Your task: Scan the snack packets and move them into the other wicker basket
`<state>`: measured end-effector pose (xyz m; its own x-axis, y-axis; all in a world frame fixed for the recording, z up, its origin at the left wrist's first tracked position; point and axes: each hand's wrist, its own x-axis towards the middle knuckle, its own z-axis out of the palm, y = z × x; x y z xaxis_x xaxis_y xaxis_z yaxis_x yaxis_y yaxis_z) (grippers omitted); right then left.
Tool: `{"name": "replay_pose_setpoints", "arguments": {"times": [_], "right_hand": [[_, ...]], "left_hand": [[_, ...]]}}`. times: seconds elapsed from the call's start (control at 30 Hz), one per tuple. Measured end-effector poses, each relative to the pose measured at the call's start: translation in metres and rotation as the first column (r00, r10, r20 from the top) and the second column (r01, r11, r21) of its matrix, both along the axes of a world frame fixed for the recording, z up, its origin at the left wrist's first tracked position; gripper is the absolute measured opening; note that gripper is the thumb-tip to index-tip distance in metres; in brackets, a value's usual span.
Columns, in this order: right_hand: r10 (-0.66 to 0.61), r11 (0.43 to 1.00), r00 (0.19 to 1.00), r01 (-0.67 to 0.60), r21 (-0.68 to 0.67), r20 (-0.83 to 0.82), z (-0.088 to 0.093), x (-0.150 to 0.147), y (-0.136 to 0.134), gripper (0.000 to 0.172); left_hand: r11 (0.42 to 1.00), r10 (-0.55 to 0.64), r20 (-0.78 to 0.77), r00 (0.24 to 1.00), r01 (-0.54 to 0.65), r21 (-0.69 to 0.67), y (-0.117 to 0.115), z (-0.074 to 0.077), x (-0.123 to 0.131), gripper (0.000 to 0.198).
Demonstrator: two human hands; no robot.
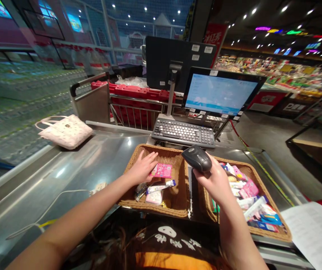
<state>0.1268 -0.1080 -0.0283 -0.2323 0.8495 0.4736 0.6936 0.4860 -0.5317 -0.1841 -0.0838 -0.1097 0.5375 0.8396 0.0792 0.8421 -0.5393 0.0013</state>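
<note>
My right hand (215, 178) grips a black handheld barcode scanner (197, 158), held up over the gap between two brown wicker baskets. My left hand (142, 168) reaches into the left basket (184, 187) with its fingers stretched out and apart. Right beside it lies a flat pink packet (161, 170); whether the hand touches it I cannot tell. Nearer to me in that basket are a white-and-blue stick-shaped packet (161, 186), a white-and-pink packet (154, 197) and a dark item (140, 191). The right basket (283, 233) holds many small colourful packets, partly hidden by my right forearm.
Behind the baskets stand a black keyboard (183, 132) and a lit monitor (221, 93). A pale handbag (68, 132) sits on the metal counter (104, 150) at the left. A white cable (62, 193) runs across it. Printed paper (315, 232) lies at the right.
</note>
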Motion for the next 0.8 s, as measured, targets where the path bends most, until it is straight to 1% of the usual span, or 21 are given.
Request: {"name": "replay_pose_setpoints", "arguments": {"times": [0.2, 0.37, 0.5, 0.6, 0.7, 0.8], "right_hand": [[0.068, 0.991, 0.997, -0.063, -0.12, 0.042, -0.001, 0.002, 0.0, 0.032], [0.115, 0.971, 0.988, -0.091, -0.219, 0.099, -0.001, 0.001, -0.004, 0.02], [0.131, 0.958, 0.985, -0.098, -0.271, 0.108, -0.002, 0.002, -0.007, 0.021], [0.129, 0.956, 0.989, -0.104, -0.276, 0.074, -0.002, 0.005, -0.009, 0.019], [0.116, 0.959, 0.993, -0.104, -0.264, 0.031, -0.001, 0.009, -0.012, 0.021], [0.088, 0.966, 0.996, -0.085, -0.244, 0.002, -0.001, 0.018, -0.017, 0.028]], "left_hand": [[0.977, -0.102, -0.049, 0.994, 0.091, -0.191, -0.001, -0.012, 0.009, 0.059], [0.955, -0.14, -0.065, 0.988, 0.117, -0.272, -0.001, -0.02, 0.013, 0.068], [0.938, -0.158, -0.061, 0.985, 0.131, -0.321, -0.002, -0.03, 0.014, 0.062], [0.91, -0.172, -0.099, 0.98, 0.12, -0.397, -0.002, -0.037, 0.013, 0.061], [0.891, -0.165, -0.102, 0.981, 0.104, -0.441, 0.0, -0.036, 0.016, 0.065], [0.92, -0.137, -0.045, 0.989, 0.111, -0.376, 0.005, -0.024, 0.03, 0.059]]}}
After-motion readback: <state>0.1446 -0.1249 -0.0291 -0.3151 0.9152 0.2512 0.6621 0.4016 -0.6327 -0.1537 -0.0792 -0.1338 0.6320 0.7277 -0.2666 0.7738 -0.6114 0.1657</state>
